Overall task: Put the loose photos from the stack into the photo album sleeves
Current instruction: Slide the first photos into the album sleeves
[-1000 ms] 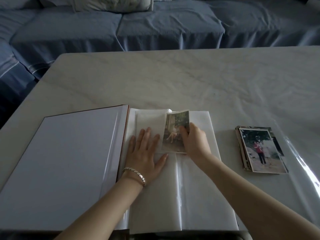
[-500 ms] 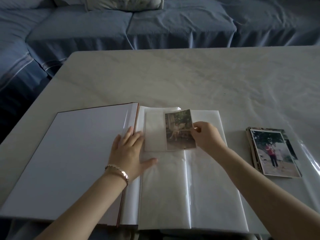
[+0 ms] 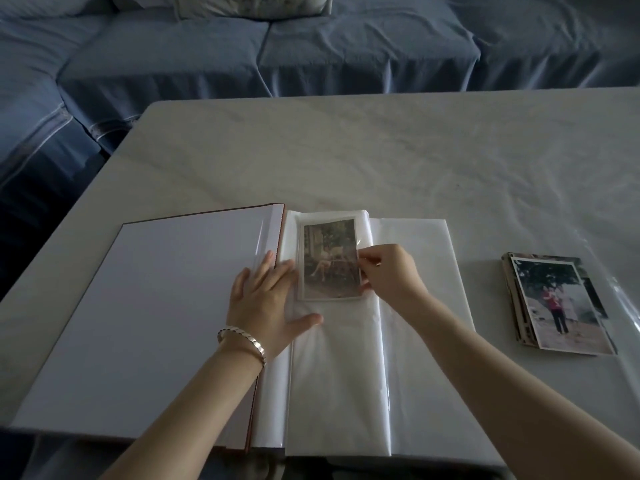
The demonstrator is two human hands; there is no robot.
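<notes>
A pale marble-patterned table (image 3: 381, 150) spreads beneath and beyond the left hand (image 3: 266, 299) and right hand (image 3: 391, 271). Clear film (image 3: 620, 299) wrinkles over it right of the right hand. Well past both hands' fingertips stands a blue-covered sofa (image 3: 346, 53), bearing a pale cushion (image 3: 249, 5).

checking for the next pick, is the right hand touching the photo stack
Apart: head view shows bare table between the right hand and the photo stack.
</notes>
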